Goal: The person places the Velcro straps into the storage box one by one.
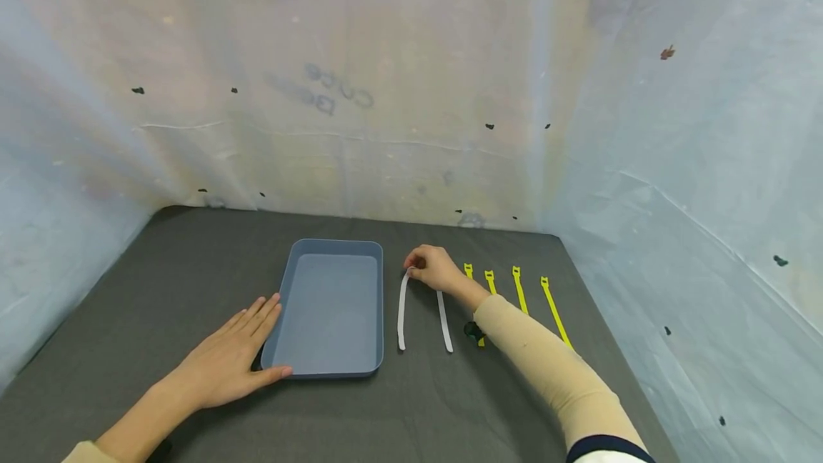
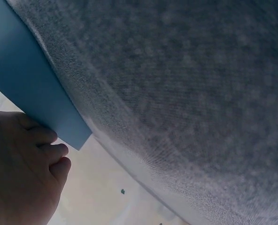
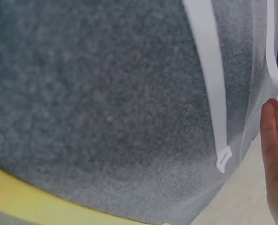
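My right hand (image 1: 439, 269) pinches the far end of a white hook-and-loop cable tie (image 1: 402, 314), and that end is lifted off the grey cloth. Its tail stretches toward me, close beside the tray. In the right wrist view, the pinched tie (image 3: 270, 42) bends at the fingertips. A second white cable tie (image 1: 445, 324) lies just to the right, its slotted head (image 3: 224, 158) visible in the right wrist view. My left hand (image 1: 225, 363) rests with straight, spread fingers along the left side of a blue-grey rectangular tray (image 1: 333, 306), thumb at its near-left corner. Nothing lies in the tray.
Several yellow cable ties (image 1: 519, 288) with slotted heads lie in a row on the right, partly hidden by my right forearm. Grey cloth (image 1: 193, 270) covers the table. Pale plastic sheeting (image 1: 386, 163) hangs behind and at both sides.
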Motion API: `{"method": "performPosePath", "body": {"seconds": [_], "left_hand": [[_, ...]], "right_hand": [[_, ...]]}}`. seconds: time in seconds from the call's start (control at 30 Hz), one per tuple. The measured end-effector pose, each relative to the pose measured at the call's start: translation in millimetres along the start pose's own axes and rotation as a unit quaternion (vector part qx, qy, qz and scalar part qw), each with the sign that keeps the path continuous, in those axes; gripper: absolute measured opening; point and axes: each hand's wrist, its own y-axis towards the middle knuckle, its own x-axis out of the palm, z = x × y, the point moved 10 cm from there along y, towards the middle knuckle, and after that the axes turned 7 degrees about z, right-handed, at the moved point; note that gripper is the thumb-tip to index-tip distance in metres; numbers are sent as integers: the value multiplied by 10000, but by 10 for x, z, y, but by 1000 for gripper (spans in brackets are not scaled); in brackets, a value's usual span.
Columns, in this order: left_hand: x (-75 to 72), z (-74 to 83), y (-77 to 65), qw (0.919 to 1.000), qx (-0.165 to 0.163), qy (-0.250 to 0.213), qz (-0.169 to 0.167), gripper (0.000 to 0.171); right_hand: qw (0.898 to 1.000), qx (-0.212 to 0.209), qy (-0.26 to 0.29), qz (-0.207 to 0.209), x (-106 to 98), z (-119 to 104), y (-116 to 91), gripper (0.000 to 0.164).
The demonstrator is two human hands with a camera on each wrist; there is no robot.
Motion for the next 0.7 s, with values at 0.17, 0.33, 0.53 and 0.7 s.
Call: {"method": "performPosePath", "body": {"seconds": [0.17,0.33,0.53,0.7], "left_hand": [[8,-4,0,10000,-3,-18,-10,108],[0,-6,7,10000,-37,-44,-27,108],[-7,0,8,9999,-70,-56,-53,109],[-16,7,5,10000,-54,-63,-31,109]], "right_hand": [[9994,209,268,22,-35,22,-40,8],[9983,281,499,65,-112,-3,-97,9],[9979,217,595,118,-206,-37,-171,11],[9971,212,701,223,-320,-68,-251,14]]}}
